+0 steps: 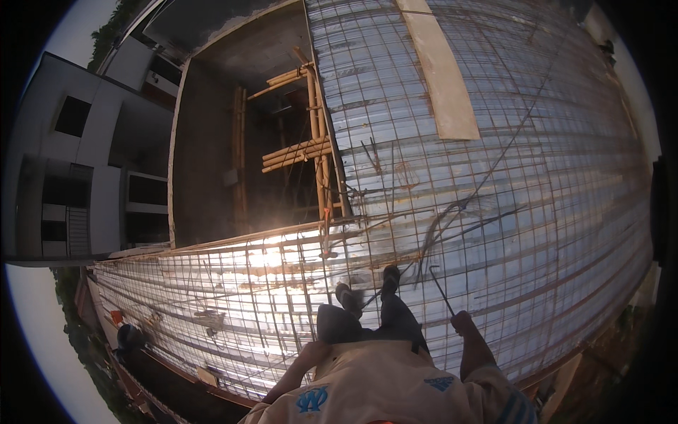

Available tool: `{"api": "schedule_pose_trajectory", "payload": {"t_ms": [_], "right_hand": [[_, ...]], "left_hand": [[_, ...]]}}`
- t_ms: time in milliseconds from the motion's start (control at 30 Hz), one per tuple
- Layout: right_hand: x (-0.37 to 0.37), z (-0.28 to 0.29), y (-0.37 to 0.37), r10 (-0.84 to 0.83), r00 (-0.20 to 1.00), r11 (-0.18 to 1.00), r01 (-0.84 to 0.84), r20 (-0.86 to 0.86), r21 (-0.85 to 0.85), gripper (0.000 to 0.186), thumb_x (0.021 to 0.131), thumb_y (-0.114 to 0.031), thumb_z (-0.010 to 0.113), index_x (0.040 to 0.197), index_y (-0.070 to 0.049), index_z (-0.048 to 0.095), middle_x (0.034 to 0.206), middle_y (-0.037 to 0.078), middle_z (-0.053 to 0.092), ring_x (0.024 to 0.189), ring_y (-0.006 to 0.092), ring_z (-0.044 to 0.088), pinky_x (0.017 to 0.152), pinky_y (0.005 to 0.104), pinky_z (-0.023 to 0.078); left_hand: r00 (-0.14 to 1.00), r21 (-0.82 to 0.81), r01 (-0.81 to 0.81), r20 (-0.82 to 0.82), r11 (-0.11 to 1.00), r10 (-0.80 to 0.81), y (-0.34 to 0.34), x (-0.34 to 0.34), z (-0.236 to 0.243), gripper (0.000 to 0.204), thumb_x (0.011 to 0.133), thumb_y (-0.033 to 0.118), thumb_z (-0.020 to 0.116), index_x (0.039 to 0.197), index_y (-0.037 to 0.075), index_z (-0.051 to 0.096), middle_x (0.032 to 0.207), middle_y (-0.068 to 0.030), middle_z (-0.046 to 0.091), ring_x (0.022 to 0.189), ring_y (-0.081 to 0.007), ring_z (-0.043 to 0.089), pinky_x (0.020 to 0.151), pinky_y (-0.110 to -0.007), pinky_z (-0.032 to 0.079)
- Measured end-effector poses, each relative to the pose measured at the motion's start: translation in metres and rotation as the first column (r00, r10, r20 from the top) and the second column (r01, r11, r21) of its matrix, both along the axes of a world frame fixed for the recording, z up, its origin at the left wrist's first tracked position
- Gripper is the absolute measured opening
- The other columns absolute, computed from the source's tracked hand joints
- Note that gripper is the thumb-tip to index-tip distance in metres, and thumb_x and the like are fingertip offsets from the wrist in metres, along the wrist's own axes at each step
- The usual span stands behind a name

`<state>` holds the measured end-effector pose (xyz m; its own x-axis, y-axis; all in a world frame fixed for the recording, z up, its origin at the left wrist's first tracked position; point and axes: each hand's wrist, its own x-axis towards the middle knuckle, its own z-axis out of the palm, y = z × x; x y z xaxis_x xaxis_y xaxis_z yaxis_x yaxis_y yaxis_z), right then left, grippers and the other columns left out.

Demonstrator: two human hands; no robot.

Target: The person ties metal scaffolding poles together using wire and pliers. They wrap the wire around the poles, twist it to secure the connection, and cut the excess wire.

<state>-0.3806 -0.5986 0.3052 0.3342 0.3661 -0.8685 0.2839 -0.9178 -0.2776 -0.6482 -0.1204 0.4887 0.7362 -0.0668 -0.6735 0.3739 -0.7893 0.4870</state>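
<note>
My right hand is closed around one end of a thin dark metal rod, which has a small hook at its far tip. The rod slants forward and left over a grid of steel rebar laid on shiny ribbed metal decking. Beside my left thigh, at the hip, hangs my left hand; its fingers do not show well enough to tell their state. Both my shoes are on the grid, and a dark, loose bundle of bars or wire lies just ahead of them.
Ahead on the left is a deep rectangular opening with concrete walls and bamboo scaffolding. A long pale board lies across the rebar at the far side. Further left stands a grey-white building. Sun glare hides part of the decking.
</note>
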Motion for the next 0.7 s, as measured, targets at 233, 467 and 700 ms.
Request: {"api": "schedule_pose_trajectory", "payload": {"t_ms": [233, 467, 700], "right_hand": [[-0.024, 0.055, 0.033, -0.616, 0.781, 0.785, 0.619, -0.106, 0.002, 0.027, 0.081, -0.017, 0.057, 0.06, -0.002, 0.052, 0.048, 0.01, 0.047, 0.038, 0.0208, 0.049, 0.034, 0.0369, 0.039], [-0.061, 0.122, 0.091, -0.792, 0.562, 0.602, 0.784, -0.24, -0.151, 0.023, 0.084, -0.02, 0.057, 0.067, -0.004, 0.053, 0.05, 0.005, 0.046, 0.039, 0.017, 0.047, 0.035, 0.0353, 0.04], [-0.108, 0.185, 0.159, -0.306, 0.952, 0.911, 0.3, -0.024, 0.284, 0.012, 0.079, -0.017, 0.06, 0.083, -0.006, 0.062, 0.062, 0.009, 0.056, 0.056, 0.0231, 0.058, 0.049, 0.0374, 0.047]], "left_hand": [[0.95, 0.131, 0.237, -0.239, 0.963, -0.201, 0.008, 0.034, 0.021, 0.022, 0.085, 0.023, 0.051, 0.087, 0.009, 0.069, 0.09, -0.0145, 0.067, 0.087, -0.0314, 0.065, 0.073, -0.041, 0.053], [0.922, 0.124, 0.387, -0.071, 0.914, -0.381, 0.039, 0.0, -0.022, 0.022, 0.081, 0.021, 0.054, 0.08, 0.004, 0.068, 0.083, -0.0156, 0.066, 0.079, -0.0296, 0.067, 0.066, -0.04, 0.055], [0.969, 0.14, 0.247, -0.038, 0.959, -0.244, 0.07, -0.004, -0.003, 0.021, 0.08, 0.023, 0.056, 0.079, 0.004, 0.066, 0.081, -0.015, 0.066, 0.074, -0.0301, 0.067, 0.065, -0.04, 0.054]]}}
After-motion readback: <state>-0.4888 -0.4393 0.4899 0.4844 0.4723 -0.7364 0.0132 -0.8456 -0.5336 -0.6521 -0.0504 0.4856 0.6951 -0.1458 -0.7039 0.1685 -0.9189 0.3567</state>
